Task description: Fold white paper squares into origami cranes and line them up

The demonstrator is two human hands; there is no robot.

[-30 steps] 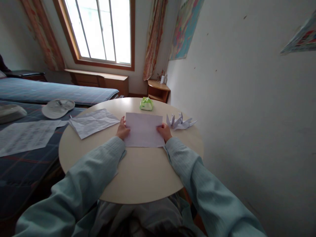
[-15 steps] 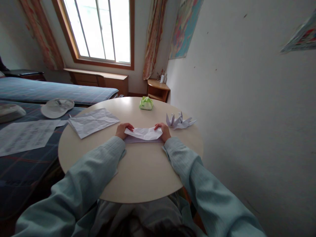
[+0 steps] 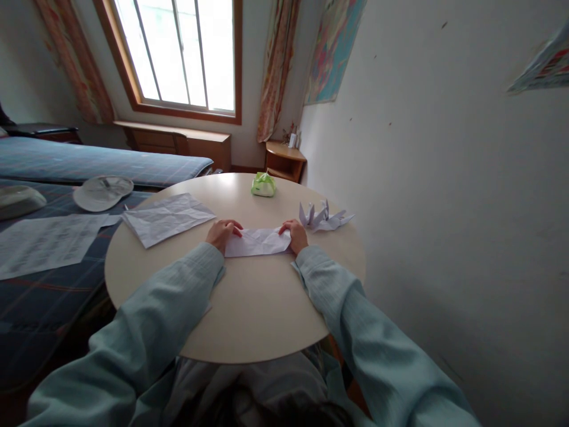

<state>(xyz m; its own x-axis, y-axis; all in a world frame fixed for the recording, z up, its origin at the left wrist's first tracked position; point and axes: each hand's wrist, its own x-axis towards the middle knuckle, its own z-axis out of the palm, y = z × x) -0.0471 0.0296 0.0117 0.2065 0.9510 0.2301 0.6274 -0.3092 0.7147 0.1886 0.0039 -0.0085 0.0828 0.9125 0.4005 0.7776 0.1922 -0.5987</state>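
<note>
A folded sheet of white paper [image 3: 258, 243] lies nearly flat on the round cream table [image 3: 262, 308], long side toward me. My left hand [image 3: 223, 235] is closed on its left end, fingertips over the upper corner. At the opposite end my right hand [image 3: 294, 235] grips the paper the same way, fingers bent over the edge. Just beyond my right hand stand several folded paper cranes [image 3: 326, 219], close together.
Creased paper sheets [image 3: 173, 216] lie at the table's left. A green tissue pack [image 3: 264, 185] sits at the far edge. Left of the table, a bed [image 3: 57, 261] bears a white cap [image 3: 103, 194] and a printed sheet [image 3: 48, 240]. A wall [image 3: 427, 207] rises on the right.
The paper's upper flap, lifted and curved before, has come down toward me and now lies flat over the lower layer. Both hands stay at the ends with little movement.
</note>
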